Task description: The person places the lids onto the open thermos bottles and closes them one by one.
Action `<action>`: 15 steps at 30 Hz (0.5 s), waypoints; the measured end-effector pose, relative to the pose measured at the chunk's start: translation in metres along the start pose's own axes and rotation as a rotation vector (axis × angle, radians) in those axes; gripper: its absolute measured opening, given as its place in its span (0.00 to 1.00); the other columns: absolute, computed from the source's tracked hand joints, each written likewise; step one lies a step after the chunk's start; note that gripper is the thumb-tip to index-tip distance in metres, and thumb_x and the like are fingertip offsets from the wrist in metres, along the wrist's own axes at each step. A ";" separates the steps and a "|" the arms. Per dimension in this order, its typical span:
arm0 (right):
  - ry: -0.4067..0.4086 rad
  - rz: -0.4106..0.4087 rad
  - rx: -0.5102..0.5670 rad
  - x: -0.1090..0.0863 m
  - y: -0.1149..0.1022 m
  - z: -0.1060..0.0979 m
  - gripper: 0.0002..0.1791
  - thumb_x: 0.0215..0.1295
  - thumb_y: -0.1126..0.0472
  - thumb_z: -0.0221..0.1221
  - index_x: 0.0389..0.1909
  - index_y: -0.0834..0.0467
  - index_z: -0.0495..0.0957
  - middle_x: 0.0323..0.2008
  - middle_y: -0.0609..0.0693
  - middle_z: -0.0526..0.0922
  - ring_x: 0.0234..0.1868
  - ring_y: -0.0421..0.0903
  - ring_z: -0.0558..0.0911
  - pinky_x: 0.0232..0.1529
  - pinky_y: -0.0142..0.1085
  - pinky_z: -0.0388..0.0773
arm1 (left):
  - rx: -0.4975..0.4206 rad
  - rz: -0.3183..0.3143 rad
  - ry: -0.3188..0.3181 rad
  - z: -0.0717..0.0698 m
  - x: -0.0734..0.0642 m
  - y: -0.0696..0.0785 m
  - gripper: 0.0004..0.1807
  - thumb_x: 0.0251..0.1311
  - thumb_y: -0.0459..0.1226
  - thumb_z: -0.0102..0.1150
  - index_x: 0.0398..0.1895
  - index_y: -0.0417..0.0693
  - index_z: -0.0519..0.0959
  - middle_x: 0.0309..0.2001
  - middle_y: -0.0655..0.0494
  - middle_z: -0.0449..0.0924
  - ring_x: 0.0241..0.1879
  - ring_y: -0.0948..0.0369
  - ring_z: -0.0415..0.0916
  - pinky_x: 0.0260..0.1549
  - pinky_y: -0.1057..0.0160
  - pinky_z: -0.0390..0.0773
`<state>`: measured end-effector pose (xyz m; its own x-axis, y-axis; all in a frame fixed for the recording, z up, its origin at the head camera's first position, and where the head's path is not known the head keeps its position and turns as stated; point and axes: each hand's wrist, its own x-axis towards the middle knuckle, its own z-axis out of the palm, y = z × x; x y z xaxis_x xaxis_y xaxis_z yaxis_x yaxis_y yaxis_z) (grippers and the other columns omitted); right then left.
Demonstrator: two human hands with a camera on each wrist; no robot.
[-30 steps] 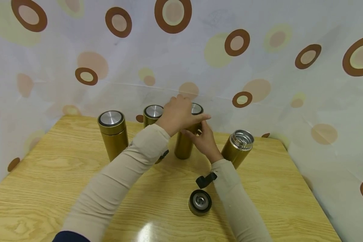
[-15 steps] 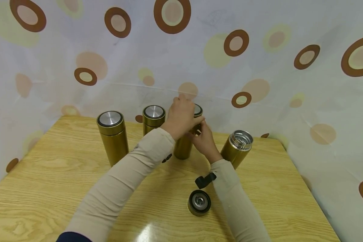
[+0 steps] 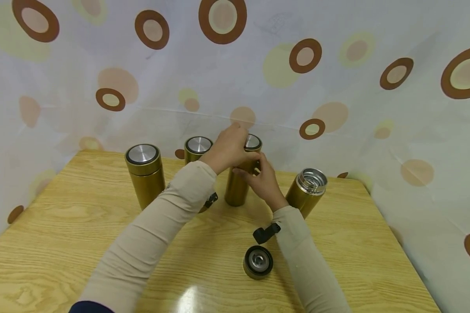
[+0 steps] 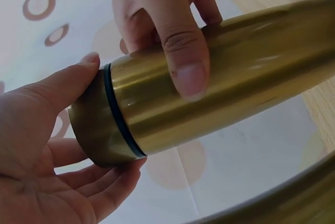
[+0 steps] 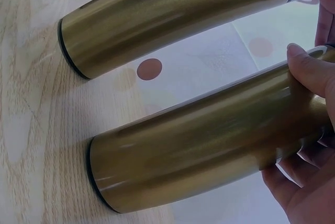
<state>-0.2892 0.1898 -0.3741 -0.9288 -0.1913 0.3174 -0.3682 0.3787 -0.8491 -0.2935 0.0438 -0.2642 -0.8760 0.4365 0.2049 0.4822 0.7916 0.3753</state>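
A gold vacuum flask (image 3: 236, 191) stands upright on the table, and both hands are on its upper part. My left hand (image 3: 228, 150) comes over from the left and grips its lid (image 4: 99, 124), thumb on one side and fingers curled on the other. In the left wrist view, the lid sits on the flask, with a dark ring between lid and body. Just below the lid, my right hand (image 3: 267, 182) holds the flask's body, its thumb and fingers wrapped round it in the right wrist view. The left hand hides part of the lid's silver top.
To the left stand two lidded gold flasks, one nearer (image 3: 145, 178) and one farther back (image 3: 198, 145). A lidless flask (image 3: 311, 187) stands right, beside my right forearm. Its loose lid (image 3: 258, 261) lies upturned on the wooden table (image 3: 203, 269). A patterned sheet (image 3: 266, 104) hangs behind.
My left hand and wrist shift right around the lid, then swing back left. The right hand keeps its hold on the body, and the flask stays in place.
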 end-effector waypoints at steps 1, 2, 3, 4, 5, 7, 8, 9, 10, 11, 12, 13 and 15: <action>0.001 0.002 -0.007 0.000 0.000 0.000 0.32 0.62 0.51 0.64 0.62 0.56 0.62 0.61 0.55 0.68 0.64 0.53 0.68 0.65 0.52 0.63 | -0.003 0.002 -0.010 -0.001 0.001 -0.001 0.24 0.56 0.51 0.66 0.26 0.41 0.69 0.34 0.51 0.68 0.31 0.58 0.63 0.30 0.63 0.67; 0.002 0.004 -0.015 0.000 0.000 0.000 0.32 0.62 0.51 0.64 0.62 0.56 0.62 0.61 0.54 0.68 0.63 0.53 0.68 0.64 0.52 0.64 | -0.003 0.003 -0.022 -0.001 0.001 -0.001 0.23 0.56 0.51 0.66 0.27 0.41 0.69 0.34 0.51 0.68 0.32 0.58 0.63 0.30 0.63 0.67; 0.002 0.006 -0.023 0.000 0.000 0.000 0.31 0.62 0.50 0.64 0.61 0.56 0.62 0.61 0.54 0.68 0.63 0.52 0.69 0.64 0.52 0.65 | 0.002 0.007 -0.031 -0.002 0.001 -0.001 0.23 0.56 0.51 0.66 0.29 0.41 0.70 0.35 0.51 0.68 0.33 0.58 0.64 0.31 0.63 0.68; 0.003 0.006 -0.029 0.001 0.000 0.000 0.31 0.62 0.50 0.64 0.61 0.56 0.62 0.60 0.54 0.68 0.63 0.52 0.69 0.64 0.52 0.65 | 0.006 0.008 -0.043 -0.003 0.001 -0.002 0.23 0.56 0.51 0.66 0.30 0.41 0.70 0.36 0.51 0.68 0.34 0.58 0.64 0.32 0.62 0.68; 0.003 0.006 -0.033 0.001 0.000 0.000 0.31 0.62 0.50 0.64 0.61 0.55 0.62 0.60 0.54 0.68 0.63 0.52 0.69 0.63 0.51 0.66 | 0.008 0.011 -0.051 -0.004 0.001 -0.002 0.22 0.57 0.50 0.66 0.32 0.41 0.70 0.37 0.51 0.68 0.34 0.58 0.64 0.33 0.62 0.68; 0.001 0.003 -0.034 0.001 0.000 0.000 0.31 0.62 0.51 0.64 0.61 0.56 0.62 0.60 0.54 0.69 0.62 0.52 0.69 0.63 0.52 0.66 | 0.009 0.025 -0.064 -0.006 0.000 -0.003 0.22 0.57 0.49 0.66 0.35 0.40 0.71 0.38 0.50 0.69 0.36 0.57 0.65 0.35 0.61 0.68; 0.000 0.002 -0.034 0.001 0.000 0.000 0.32 0.62 0.51 0.64 0.62 0.55 0.62 0.60 0.54 0.68 0.62 0.52 0.69 0.63 0.52 0.66 | 0.012 0.034 -0.067 -0.006 0.000 -0.003 0.22 0.57 0.49 0.66 0.36 0.40 0.72 0.39 0.50 0.69 0.37 0.57 0.65 0.35 0.61 0.68; 0.000 0.001 -0.033 0.001 -0.001 0.000 0.32 0.62 0.51 0.64 0.63 0.55 0.62 0.61 0.54 0.68 0.62 0.52 0.69 0.62 0.52 0.66 | 0.012 0.044 -0.068 -0.007 0.000 -0.004 0.21 0.57 0.49 0.66 0.36 0.39 0.72 0.39 0.50 0.70 0.37 0.57 0.65 0.36 0.61 0.68; -0.001 0.001 -0.033 0.001 -0.001 0.000 0.32 0.62 0.51 0.64 0.63 0.55 0.62 0.61 0.54 0.68 0.61 0.52 0.69 0.62 0.52 0.67 | 0.006 0.052 -0.074 -0.007 0.000 -0.005 0.21 0.57 0.48 0.66 0.36 0.39 0.73 0.39 0.50 0.70 0.37 0.57 0.65 0.36 0.61 0.68; -0.002 0.002 -0.031 0.001 -0.001 0.000 0.33 0.62 0.51 0.63 0.64 0.55 0.61 0.61 0.54 0.68 0.62 0.52 0.69 0.62 0.53 0.66 | 0.002 0.063 -0.077 -0.008 0.000 -0.005 0.21 0.58 0.48 0.66 0.36 0.39 0.73 0.38 0.50 0.70 0.37 0.57 0.65 0.35 0.61 0.68; -0.001 0.005 -0.031 0.000 -0.001 0.000 0.33 0.62 0.51 0.63 0.65 0.54 0.61 0.61 0.54 0.68 0.62 0.52 0.69 0.62 0.53 0.66 | -0.002 0.072 -0.081 -0.008 0.000 -0.006 0.21 0.58 0.48 0.65 0.36 0.39 0.73 0.38 0.50 0.70 0.37 0.57 0.65 0.35 0.61 0.68; 0.000 0.009 -0.031 0.000 -0.001 0.000 0.34 0.62 0.51 0.63 0.65 0.54 0.61 0.62 0.54 0.68 0.62 0.52 0.69 0.62 0.53 0.66 | -0.006 0.078 -0.085 -0.008 0.000 -0.006 0.20 0.58 0.48 0.65 0.36 0.39 0.73 0.38 0.50 0.71 0.37 0.57 0.66 0.35 0.61 0.68; 0.000 0.016 -0.029 -0.001 -0.002 0.000 0.34 0.62 0.51 0.64 0.65 0.54 0.61 0.62 0.54 0.68 0.62 0.52 0.69 0.62 0.53 0.67 | -0.007 0.090 -0.094 -0.008 0.001 -0.007 0.20 0.59 0.47 0.65 0.36 0.39 0.73 0.39 0.49 0.72 0.38 0.56 0.66 0.36 0.60 0.68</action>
<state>-0.2880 0.1889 -0.3727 -0.9345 -0.1850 0.3041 -0.3545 0.4081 -0.8413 -0.2977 0.0350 -0.2595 -0.8249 0.5444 0.1522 0.5588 0.7446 0.3652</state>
